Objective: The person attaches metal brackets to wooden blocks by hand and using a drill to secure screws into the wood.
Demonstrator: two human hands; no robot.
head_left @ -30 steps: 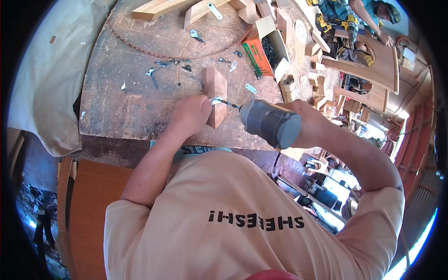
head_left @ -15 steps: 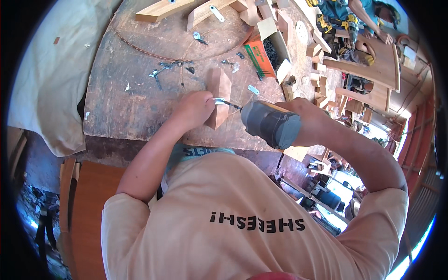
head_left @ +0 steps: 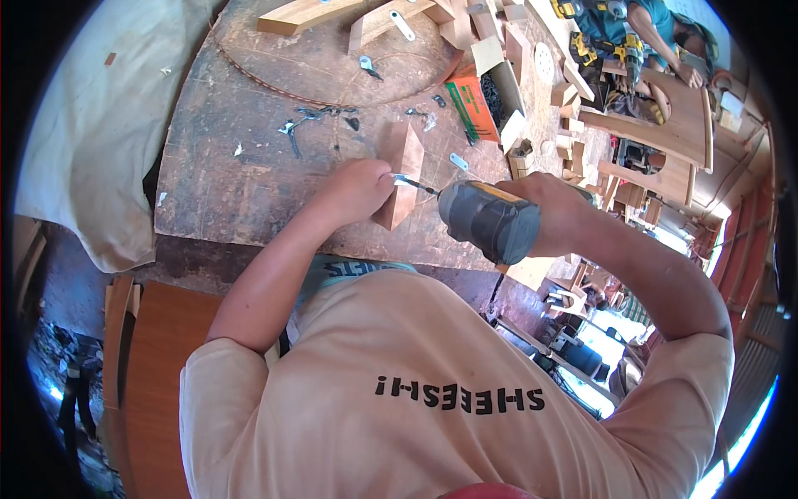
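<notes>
My left hand (head_left: 357, 191) is closed round a short wooden block (head_left: 406, 148) with angled ends, on the workbench. Against the block's side, by my fingertips, lies a small metal plate (head_left: 401, 180). My right hand (head_left: 555, 209) grips a grey and yellow cordless drill (head_left: 489, 221), held level. Its long thin bit points left and reaches the plate; whether a screw sits at the tip is too small to tell. Just beyond the drill, a similar loose metal plate (head_left: 459, 161) lies on the bench.
An open orange and green box (head_left: 475, 108) of dark screws stands behind the drill. Cut wood pieces (head_left: 312, 15) and another metal plate (head_left: 402, 25) lie at the back. A pale cloth (head_left: 83, 141) hangs at the left. At far right, a co-worker's hand (head_left: 688, 75) rests near wooden panels.
The bench and what lies on it sit slightly farther right in the picture, with both hands, block and drill. My grips and the bit's place at the plate look the same.
</notes>
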